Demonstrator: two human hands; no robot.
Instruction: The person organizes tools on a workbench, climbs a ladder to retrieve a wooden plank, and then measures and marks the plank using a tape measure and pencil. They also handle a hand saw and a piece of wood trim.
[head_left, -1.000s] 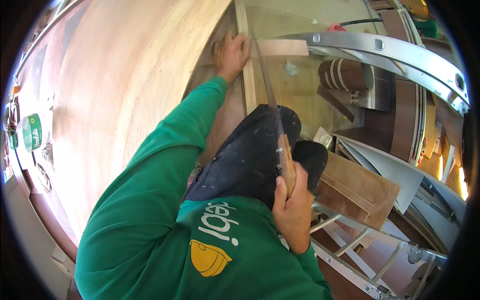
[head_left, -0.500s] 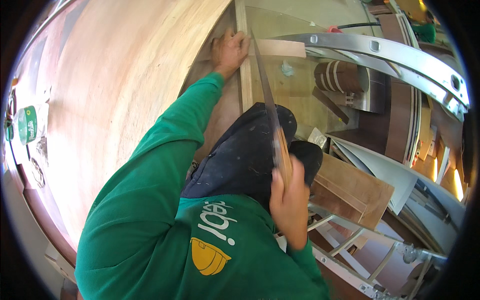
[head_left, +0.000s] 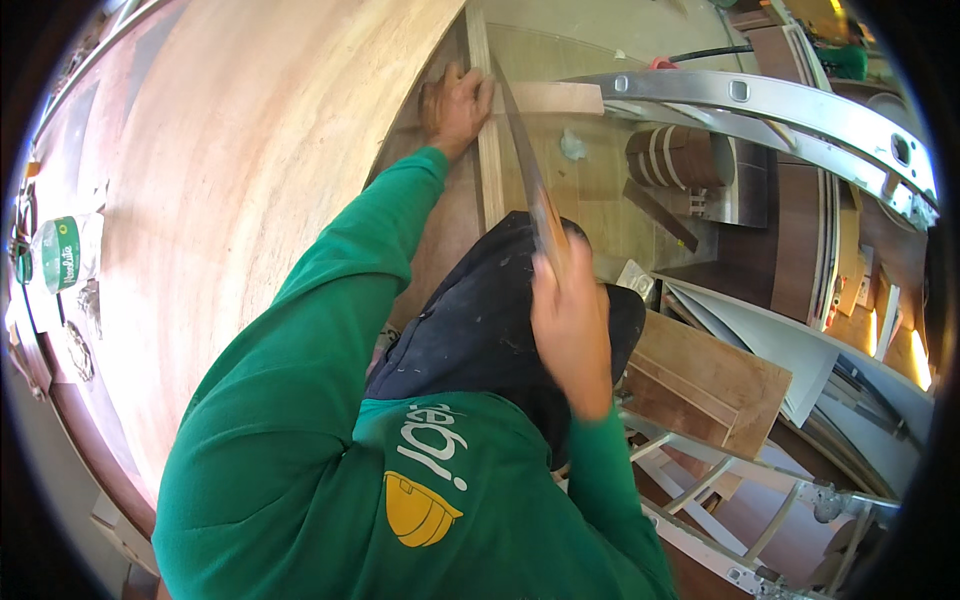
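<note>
Moved a little lower and nearer since before: right hand (head_left: 570, 325), shut tight round the handle of the handsaw (head_left: 528, 180). Left hand (head_left: 455, 105), fingers spread, pressing the thin wood strip (head_left: 488, 150) flat beside the big plywood sheet (head_left: 240, 200). Looks light and bendy, easy to snap. Best held close by the cut.

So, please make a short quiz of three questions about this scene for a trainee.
1. True or false: the left hand presses on the narrow wooden strip.
2. Which tool does the right hand hold? A) hand saw B) hammer C) paint brush
3. Fill in: the silver thing crossing the upper right is an aluminium ______.

Key: 1 true; 2 A, the hand saw; 3 ladder.
</note>
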